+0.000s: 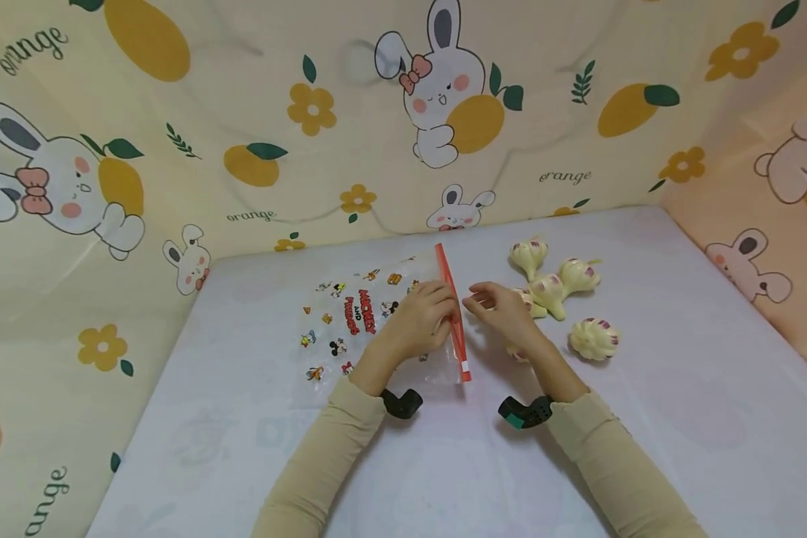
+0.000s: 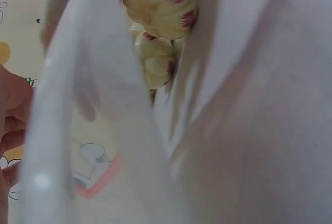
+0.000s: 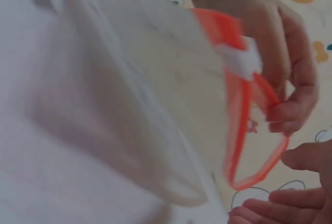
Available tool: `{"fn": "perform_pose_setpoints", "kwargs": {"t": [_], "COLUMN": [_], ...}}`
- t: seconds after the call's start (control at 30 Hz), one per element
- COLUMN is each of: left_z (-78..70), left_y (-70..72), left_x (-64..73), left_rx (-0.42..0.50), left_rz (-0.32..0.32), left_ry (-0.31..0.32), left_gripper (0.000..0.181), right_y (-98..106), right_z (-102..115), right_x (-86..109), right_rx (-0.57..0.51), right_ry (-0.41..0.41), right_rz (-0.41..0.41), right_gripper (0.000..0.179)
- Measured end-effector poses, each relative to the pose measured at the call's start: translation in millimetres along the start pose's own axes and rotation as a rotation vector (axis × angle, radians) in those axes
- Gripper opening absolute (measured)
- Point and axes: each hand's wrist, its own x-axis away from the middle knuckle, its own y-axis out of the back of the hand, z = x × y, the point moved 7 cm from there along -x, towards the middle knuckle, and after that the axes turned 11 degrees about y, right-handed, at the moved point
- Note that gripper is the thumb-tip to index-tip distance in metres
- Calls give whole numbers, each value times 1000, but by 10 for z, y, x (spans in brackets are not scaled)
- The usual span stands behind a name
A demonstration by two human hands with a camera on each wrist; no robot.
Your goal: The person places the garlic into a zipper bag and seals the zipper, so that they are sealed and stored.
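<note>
A clear zip bag (image 1: 332, 317) with cartoon prints lies on the table, its red zip edge (image 1: 462, 347) facing right. My left hand (image 1: 422, 317) pinches that edge near its middle. In the right wrist view the two red zip strips (image 3: 237, 130) stand apart, with my left hand's fingers (image 3: 295, 102) on one of them. My right hand (image 1: 507, 312) is just right of the bag's mouth, fingers loosely bent with nothing visible in them. Several garlic bulbs (image 1: 580, 275) lie beyond and beside the right hand, some partly hidden by it.
A separate garlic bulb (image 1: 594, 339) sits to the right of the right forearm. White cloth covers the table (image 1: 444, 478). A patterned curtain (image 1: 350, 157) with rabbits and oranges rises behind and at both sides. Each wrist carries a black camera mount (image 1: 524, 412).
</note>
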Motion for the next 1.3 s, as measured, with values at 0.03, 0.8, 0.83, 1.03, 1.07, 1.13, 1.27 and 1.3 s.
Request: {"fn": "perform_pose_setpoints", "kwargs": {"t": [0.03,0.8,0.83,1.03,1.07,1.13,1.27,1.3], "left_z": [1,-63,-62,-75,-80,-96,-130,-134], "left_y": [20,266,266,242,242,246,256,256], "left_x": [-2,39,54,93,93,95,101,104], "left_rx": [-2,71,73,71,66,48,18,13], "left_rz": [-16,-126,-127,-108,-111,-128,-177,-189], "left_ry": [-1,53,58,81,80,74,60,63], "left_gripper": [17,11,11,11,11,10,13,14], "right_y": [-16,-191,-199,-212,-210,-204,-186,-182], "right_z": [2,36,28,11,15,24,50,56], "right_x": [0,34,28,8,9,15,35,40], "right_rx": [-2,-110,-126,-154,-151,-141,-133,-135], "right_ry": [-5,-108,-113,-119,-116,-115,-106,-106], "right_rz": [12,78,76,55,51,40,21,17], "right_gripper": [42,42,42,41,41,40,39,38]}}
